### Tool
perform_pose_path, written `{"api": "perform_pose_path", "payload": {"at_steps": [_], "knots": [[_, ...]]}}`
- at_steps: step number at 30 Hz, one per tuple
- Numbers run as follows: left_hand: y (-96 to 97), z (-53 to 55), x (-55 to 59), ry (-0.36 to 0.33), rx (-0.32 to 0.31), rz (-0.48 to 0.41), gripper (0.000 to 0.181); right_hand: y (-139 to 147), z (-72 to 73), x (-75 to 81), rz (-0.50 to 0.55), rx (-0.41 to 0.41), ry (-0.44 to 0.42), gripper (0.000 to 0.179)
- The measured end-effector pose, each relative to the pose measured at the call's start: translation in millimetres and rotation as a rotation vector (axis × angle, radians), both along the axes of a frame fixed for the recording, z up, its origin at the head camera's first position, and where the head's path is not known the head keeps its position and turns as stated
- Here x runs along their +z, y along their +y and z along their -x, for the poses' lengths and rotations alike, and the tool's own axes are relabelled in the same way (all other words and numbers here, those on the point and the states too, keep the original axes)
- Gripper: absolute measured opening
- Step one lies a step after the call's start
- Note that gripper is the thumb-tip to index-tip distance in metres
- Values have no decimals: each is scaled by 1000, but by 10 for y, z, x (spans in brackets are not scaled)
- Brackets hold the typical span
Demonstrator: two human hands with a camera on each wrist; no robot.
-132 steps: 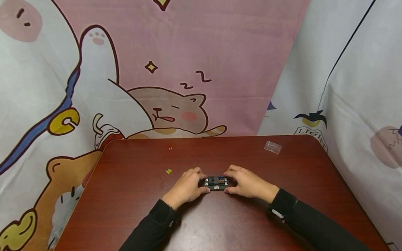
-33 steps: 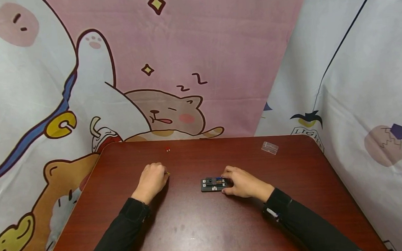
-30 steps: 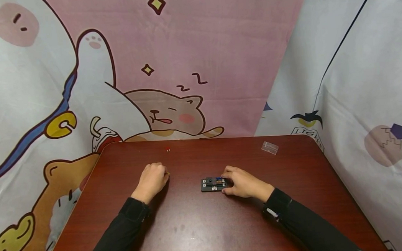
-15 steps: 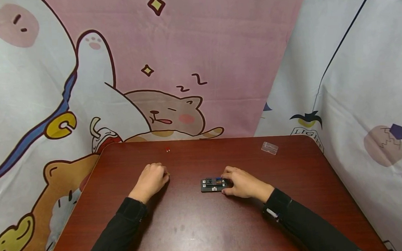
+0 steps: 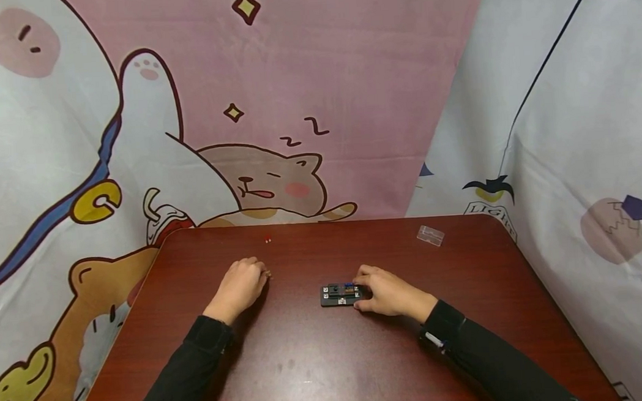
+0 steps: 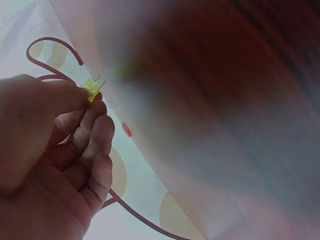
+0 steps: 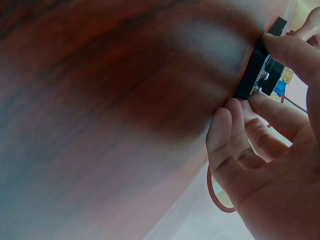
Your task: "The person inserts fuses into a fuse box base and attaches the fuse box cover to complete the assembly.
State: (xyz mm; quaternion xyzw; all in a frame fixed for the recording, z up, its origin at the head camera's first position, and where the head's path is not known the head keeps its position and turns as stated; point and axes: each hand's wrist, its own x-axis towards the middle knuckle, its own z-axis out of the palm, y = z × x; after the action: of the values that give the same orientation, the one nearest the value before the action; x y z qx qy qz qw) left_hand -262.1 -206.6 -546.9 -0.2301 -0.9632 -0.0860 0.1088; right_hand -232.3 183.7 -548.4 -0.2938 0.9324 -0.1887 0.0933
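Note:
In the head view my left hand [image 5: 240, 289] is left of centre, over the table. In the left wrist view its thumb and forefinger pinch a translucent yellow blade fuse [image 6: 91, 89] with two metal prongs sticking out. The other fingers curl loosely below. My right hand [image 5: 390, 291] grips the right end of a black fuse block [image 5: 333, 296], thumb on the near side and fingers on the far side. Metal screws show on the block in the right wrist view, along with a blue fuse [image 7: 280, 88] and an orange fuse [image 7: 287, 75] seated in it.
A small red fuse [image 5: 267, 240] lies near the table's back edge, beyond my left hand. Toward the back right is a clear plastic cover [image 5: 430, 235]. A patterned cloth [image 5: 370, 99] hangs behind the brown table [image 5: 320, 360].
My left hand has left the fuse block, moved left and picked up the yellow fuse that lay on the table. The right hand has stayed on the block.

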Motion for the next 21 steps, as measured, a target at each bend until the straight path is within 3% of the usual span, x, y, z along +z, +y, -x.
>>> {"api": "perform_pose_path", "payload": {"at_steps": [21], "knots": [[448,-136,315,73,-135,-11,7,-9,12,-5,-6,-10,-15,48]]}}
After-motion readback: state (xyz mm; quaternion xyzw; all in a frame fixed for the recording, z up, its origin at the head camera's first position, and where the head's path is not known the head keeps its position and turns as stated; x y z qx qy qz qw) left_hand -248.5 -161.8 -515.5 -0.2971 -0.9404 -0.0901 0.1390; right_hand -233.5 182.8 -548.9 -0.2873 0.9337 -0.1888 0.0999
